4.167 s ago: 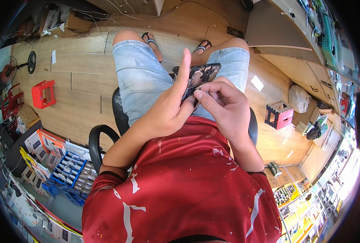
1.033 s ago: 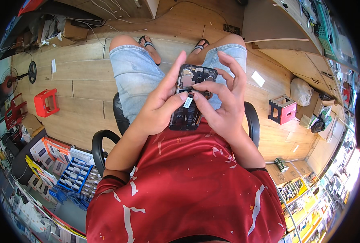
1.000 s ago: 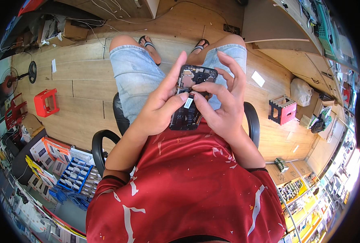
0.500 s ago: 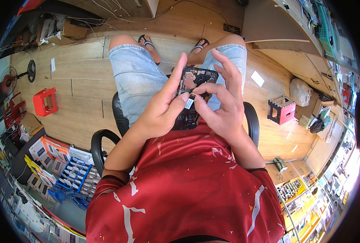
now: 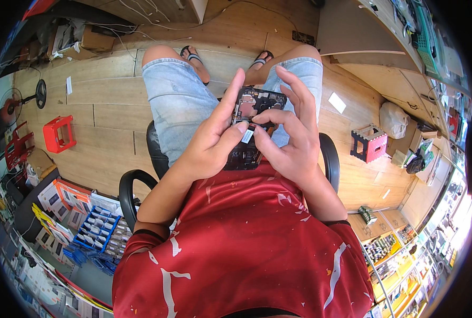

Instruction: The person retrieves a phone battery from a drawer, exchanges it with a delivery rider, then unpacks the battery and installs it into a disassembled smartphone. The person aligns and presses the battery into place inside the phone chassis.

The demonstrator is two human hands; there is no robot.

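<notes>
An opened smartphone (image 5: 242, 157), its back off and inner parts showing, is held over my lap. My left hand (image 5: 210, 146) grips it along its left edge, with the thumb laid across its middle and the index finger stretched up beside it. The thumb and index finger of my right hand (image 5: 293, 137) come together at the phone's middle, and its other fingers are raised. What lies between those two fingertips is too small to make out. A small white label (image 5: 247, 136) sits on the dark lower half, just below the thumbs. Copper-coloured parts show in the upper half.
I sit in a chair with black armrests (image 5: 135, 183). A red stool (image 5: 59, 134) stands on the floor at left, a red-and-black stool (image 5: 370, 143) at right. Blue trays (image 5: 96, 228) of small parts lie lower left. A glass-fronted cabinet (image 5: 398, 259) runs along the lower right.
Both hands and the phone stay almost in place. The right fingertips have shifted very slightly at the phone's middle.
</notes>
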